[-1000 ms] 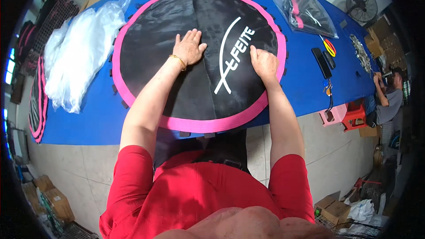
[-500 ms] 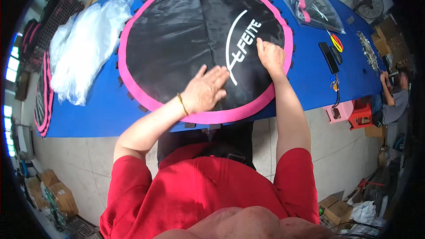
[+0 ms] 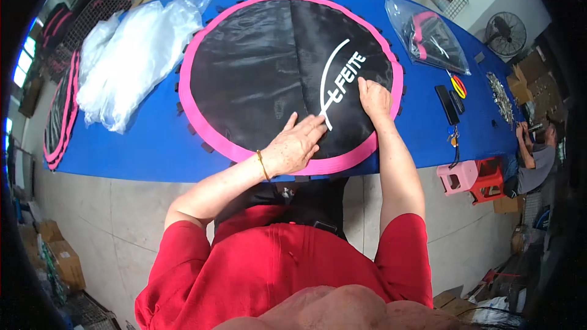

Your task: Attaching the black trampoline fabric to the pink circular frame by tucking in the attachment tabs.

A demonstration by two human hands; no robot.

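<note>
Mat: we see the round black mat (image 3: 263,67) with pink rim flat on the blue bench (image 3: 153,146), its near rim at the bench's near edge.
Left hand (image 3: 296,146): open, palm flat on mat near that rim.
Right hand (image 3: 374,99): open, flat, just beyond; mat stretches away from both.

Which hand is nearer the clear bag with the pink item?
Right. The right hand lies flat on the mat below-left of the bag; the left hand rests farther left, by the mat's near edge.
</note>
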